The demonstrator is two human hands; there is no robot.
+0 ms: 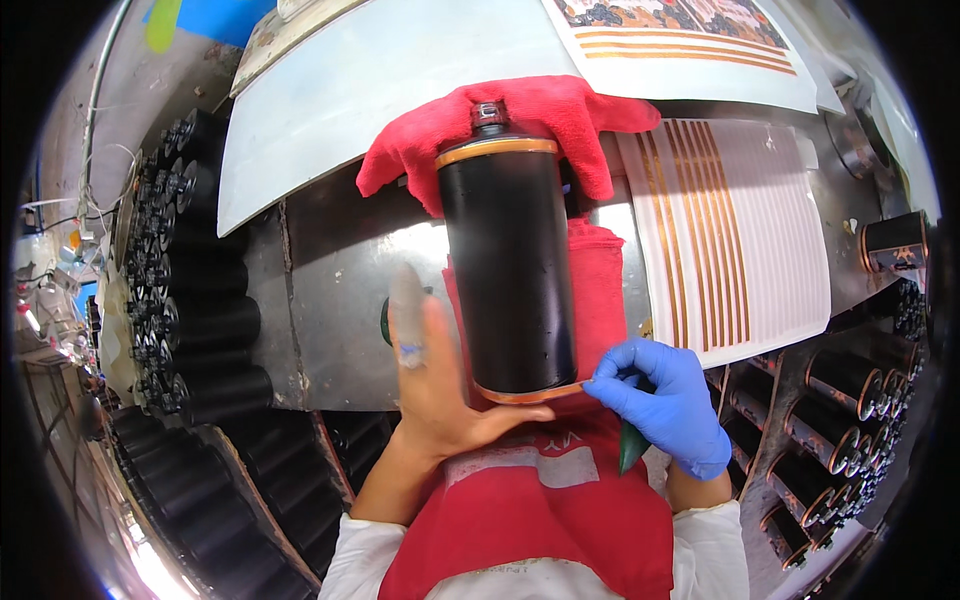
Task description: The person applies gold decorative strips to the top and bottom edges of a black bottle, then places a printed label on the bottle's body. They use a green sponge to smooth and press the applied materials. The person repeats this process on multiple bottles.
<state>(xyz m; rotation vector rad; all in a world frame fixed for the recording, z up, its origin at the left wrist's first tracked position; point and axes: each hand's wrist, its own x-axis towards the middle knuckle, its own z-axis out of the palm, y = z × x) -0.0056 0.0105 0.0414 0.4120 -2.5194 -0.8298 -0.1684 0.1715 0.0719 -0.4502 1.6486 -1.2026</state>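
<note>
A large black bottle [508, 270] lies on red towels, its capped neck [489, 114] pointing away from me. One gold band [497, 151] circles its shoulder, and an orange-gold strip [530, 394] runs along its base edge. In a blue glove, my right hand [655, 400] pinches the strip's right end between thumb and fingertips. A dark green pointed piece [631, 446] sticks out beneath that palm; its kind is unclear. My left hand [436, 385] is bare, with a wrapped finger. Its fingers are spread beside the bottle and its thumb lies by the base; the fingertips are blurred.
Right of the bottle lies a white sheet of gold strips [700, 240]; another printed sheet [690, 55] is behind. A red towel [590, 110] bunches around the neck on the metal table [340, 300]. Black bottles [210, 330] stack at left, and decorated ones [840, 380] at right.
</note>
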